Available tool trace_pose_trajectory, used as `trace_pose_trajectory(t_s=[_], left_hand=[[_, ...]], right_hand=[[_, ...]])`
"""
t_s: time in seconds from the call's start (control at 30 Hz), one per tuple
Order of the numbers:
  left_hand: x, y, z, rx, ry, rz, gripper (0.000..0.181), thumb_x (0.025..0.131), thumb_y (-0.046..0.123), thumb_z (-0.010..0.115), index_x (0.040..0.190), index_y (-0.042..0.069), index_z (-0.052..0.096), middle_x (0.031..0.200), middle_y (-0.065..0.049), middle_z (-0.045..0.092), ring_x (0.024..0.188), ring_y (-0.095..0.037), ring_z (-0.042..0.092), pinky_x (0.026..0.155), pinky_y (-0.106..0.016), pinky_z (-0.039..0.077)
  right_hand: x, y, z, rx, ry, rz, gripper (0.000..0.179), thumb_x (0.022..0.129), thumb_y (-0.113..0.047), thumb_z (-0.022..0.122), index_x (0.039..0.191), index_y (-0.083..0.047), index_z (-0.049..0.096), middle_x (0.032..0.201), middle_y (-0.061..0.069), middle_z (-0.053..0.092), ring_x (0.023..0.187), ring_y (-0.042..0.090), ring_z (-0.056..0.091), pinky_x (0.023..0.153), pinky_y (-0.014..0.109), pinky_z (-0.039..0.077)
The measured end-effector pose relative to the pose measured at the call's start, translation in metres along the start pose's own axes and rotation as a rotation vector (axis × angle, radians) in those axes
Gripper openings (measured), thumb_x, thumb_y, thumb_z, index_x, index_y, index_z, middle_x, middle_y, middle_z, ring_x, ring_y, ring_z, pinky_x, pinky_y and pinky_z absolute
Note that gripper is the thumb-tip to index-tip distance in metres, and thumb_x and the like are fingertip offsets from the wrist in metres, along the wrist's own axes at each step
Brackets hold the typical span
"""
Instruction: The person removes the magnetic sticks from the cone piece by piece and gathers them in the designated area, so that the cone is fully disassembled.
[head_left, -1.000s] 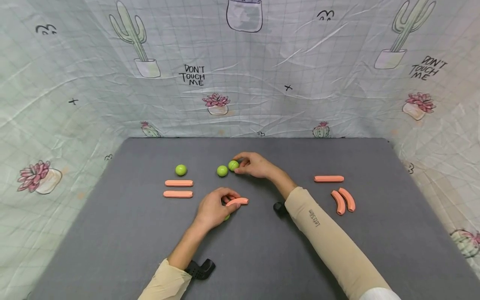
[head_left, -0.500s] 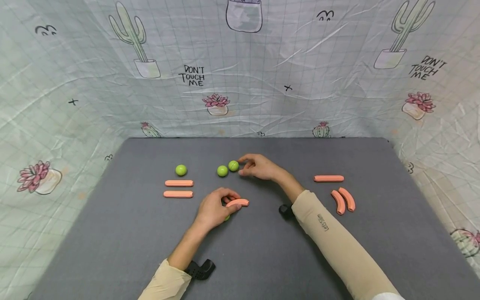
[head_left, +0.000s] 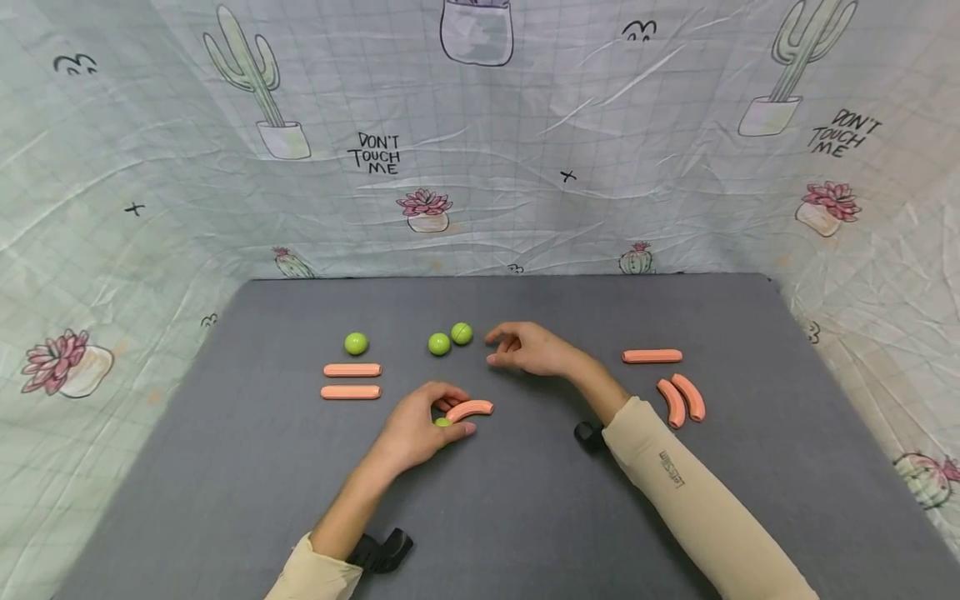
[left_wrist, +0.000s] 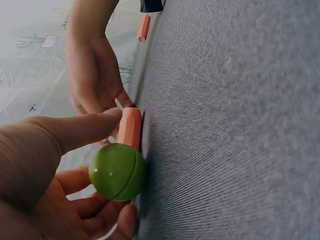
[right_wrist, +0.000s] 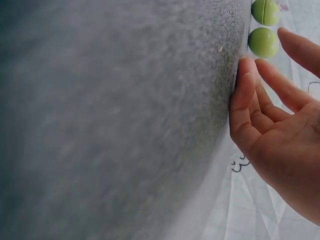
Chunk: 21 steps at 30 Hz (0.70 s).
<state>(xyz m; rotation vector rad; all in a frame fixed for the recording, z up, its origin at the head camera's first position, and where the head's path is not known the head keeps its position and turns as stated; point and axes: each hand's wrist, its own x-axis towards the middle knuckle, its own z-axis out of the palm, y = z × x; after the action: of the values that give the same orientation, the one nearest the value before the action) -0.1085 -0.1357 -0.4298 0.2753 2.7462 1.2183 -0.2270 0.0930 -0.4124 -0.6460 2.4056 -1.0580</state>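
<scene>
My left hand [head_left: 416, 427] hovers around a curved orange ridged stick [head_left: 471, 409] and a green ball [head_left: 443, 422], thumb and fingers spread apart on either side of them. In the left wrist view the glossy ball [left_wrist: 117, 172], marked with a seam line, lies right against the end of the orange stick [left_wrist: 131, 127]. My right hand [head_left: 536, 350] is held to the right of two green balls, one seamed [head_left: 462, 333] and one beside it [head_left: 438, 343]. Its fingers are loosely bent and hold nothing; a gap separates them from both balls.
To the left lie a third loose green ball [head_left: 356, 343] and two straight orange sticks, one upper [head_left: 352, 370] and one lower [head_left: 351, 392]. On the right are a straight stick [head_left: 652, 356] and two curved ones [head_left: 688, 397]. A patterned cloth [head_left: 480, 167] hangs behind the grey table [head_left: 510, 517].
My right hand has let go of the seamed green ball and drawn back to the right. My left thumb and fingers have spread off the curved orange stick, uncovering more of the ball beside it.
</scene>
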Motion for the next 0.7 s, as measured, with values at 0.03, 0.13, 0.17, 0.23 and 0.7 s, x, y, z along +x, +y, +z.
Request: trace_pose_trajectory(t_s=[0.03,0.13,0.17,0.23,0.7], left_hand=[[-0.002,0.001,-0.001,0.017,0.005,-0.006,0.036,0.083,0.022,0.090,0.114,0.014,0.075,0.109,-0.001,0.071,0.098,-0.015,0.065,0.090,-0.038,0.053],[-0.007,0.005,-0.003,0.080,0.023,-0.023,0.039,0.082,0.023,0.090,0.116,0.013,0.074,0.111,-0.002,0.070,0.101,-0.018,0.065,0.091,-0.040,0.054],[-0.009,0.007,-0.004,0.100,0.029,-0.036,0.040,0.082,0.024,0.091,0.117,0.013,0.074,0.112,-0.002,0.070,0.102,-0.018,0.065,0.092,-0.041,0.054],[-0.013,0.010,-0.005,0.139,0.037,-0.065,0.043,0.081,0.026,0.092,0.118,0.013,0.073,0.111,-0.002,0.068,0.102,-0.019,0.065,0.090,-0.041,0.054],[-0.019,0.014,-0.005,0.133,0.040,-0.106,0.041,0.076,0.018,0.094,0.110,0.010,0.074,0.096,-0.003,0.065,0.085,-0.014,0.063,0.074,-0.031,0.048]], right_hand=[[-0.003,0.000,0.000,-0.003,-0.003,0.001,0.044,0.101,-0.026,0.070,0.139,-0.005,0.063,0.109,0.012,0.073,0.085,0.016,0.063,0.074,0.026,0.049],[-0.010,0.000,0.000,-0.005,-0.008,0.002,0.042,0.101,-0.025,0.070,0.138,-0.005,0.064,0.109,0.011,0.072,0.086,0.016,0.063,0.075,0.027,0.050],[-0.013,0.000,0.000,-0.009,-0.010,0.000,0.042,0.101,-0.026,0.070,0.137,-0.005,0.065,0.109,0.011,0.072,0.087,0.016,0.063,0.076,0.027,0.050],[-0.018,-0.001,0.000,-0.018,-0.016,-0.009,0.040,0.101,-0.026,0.070,0.136,-0.005,0.066,0.109,0.010,0.072,0.089,0.016,0.063,0.077,0.027,0.050],[-0.039,0.001,0.007,-0.052,-0.022,-0.062,0.036,0.101,-0.024,0.070,0.130,-0.003,0.068,0.103,0.007,0.072,0.085,0.010,0.062,0.076,0.026,0.051]])
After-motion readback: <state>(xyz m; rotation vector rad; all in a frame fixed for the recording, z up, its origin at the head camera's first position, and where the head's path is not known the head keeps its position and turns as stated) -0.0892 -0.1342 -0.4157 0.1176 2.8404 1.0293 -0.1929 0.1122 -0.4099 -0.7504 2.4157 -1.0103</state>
